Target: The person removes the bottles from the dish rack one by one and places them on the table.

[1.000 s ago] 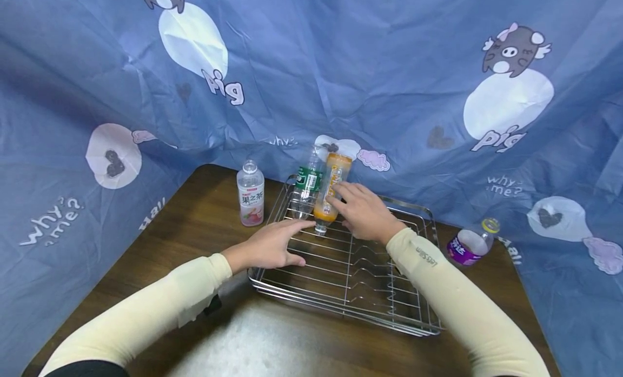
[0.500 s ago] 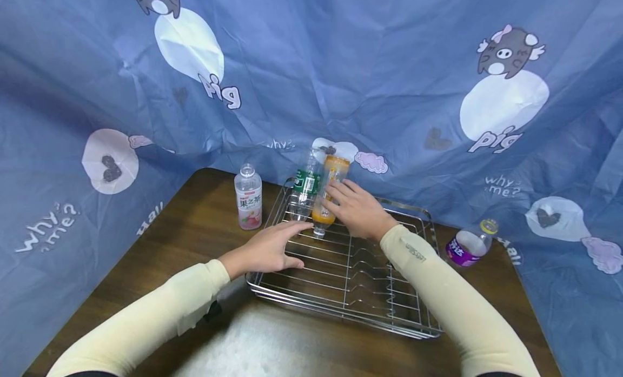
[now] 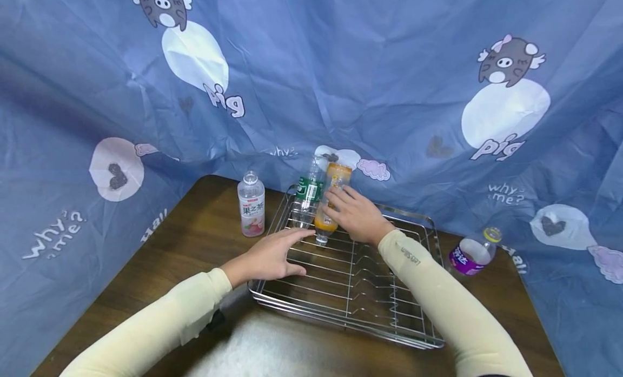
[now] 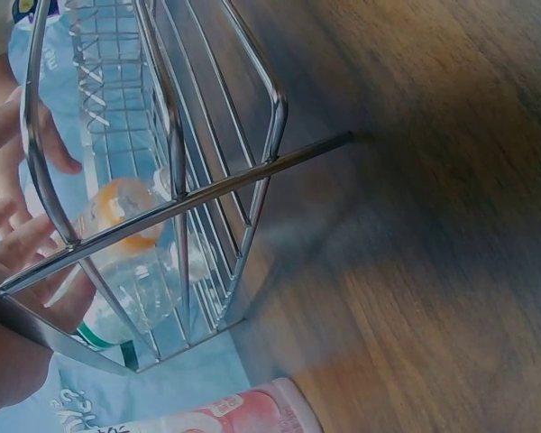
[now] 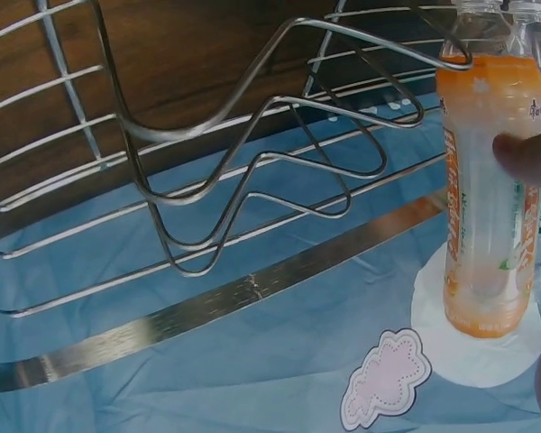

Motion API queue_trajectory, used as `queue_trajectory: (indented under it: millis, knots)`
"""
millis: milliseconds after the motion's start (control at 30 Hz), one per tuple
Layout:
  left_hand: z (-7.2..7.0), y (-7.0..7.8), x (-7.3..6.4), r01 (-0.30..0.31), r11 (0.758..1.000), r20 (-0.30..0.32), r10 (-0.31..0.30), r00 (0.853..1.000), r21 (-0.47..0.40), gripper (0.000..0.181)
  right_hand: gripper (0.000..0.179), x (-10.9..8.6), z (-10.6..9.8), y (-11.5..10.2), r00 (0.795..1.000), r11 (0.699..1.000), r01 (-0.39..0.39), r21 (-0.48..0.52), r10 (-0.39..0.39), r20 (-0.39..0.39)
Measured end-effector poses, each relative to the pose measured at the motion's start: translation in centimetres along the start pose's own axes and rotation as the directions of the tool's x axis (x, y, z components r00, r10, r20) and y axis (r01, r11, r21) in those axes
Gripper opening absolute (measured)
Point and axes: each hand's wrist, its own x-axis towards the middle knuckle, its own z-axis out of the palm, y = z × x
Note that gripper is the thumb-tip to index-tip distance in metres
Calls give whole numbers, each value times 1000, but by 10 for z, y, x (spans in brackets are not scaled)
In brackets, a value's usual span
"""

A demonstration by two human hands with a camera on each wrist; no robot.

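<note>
Currently, the right grip (image 3: 355, 217) holds an orange-labelled bottle (image 3: 325, 221) in a wire rack (image 3: 347, 318), while the left grip (image 3: 266, 258) hangs wide over the rack's left side.
Under the right grip's fingers, the orange-labelled bottle leans mouth down, its base raised toward a blue curtain (image 3: 379, 68); in the right wrist view the thumb lies across its label. Just left of that grip, a green-labelled bottle (image 3: 309, 192) leans in the rack as well. The left grip has thumb and fingers well spread, fingertips just beside the orange-labelled bottle's neck; whether they touch, I cannot tell. Beyond the left grip, a pink-labelled bottle (image 3: 251, 206) stands upright on the bench (image 3: 204, 220). Well right of the right grip, the bench carries a purple-labelled bottle (image 3: 469, 258).
</note>
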Motion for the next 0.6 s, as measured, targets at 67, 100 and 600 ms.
queue_trajectory:
  millis: [67,100,600]
  knots:
    - [1,-1,-1,1,1000,1,-1,1000,-5,87,62,1,2,-1,1000,999,15,-50,-14,11]
    - [2,-1,-2,1,1000,2,-1,1000,-8,87,60,2,4,-2,1000,997,25,-76,-24,17]
    - [0,0,-2,9,1000,-7,-9,1000,9,86,53,11,16,6,996,980,84,-182,-86,-2]
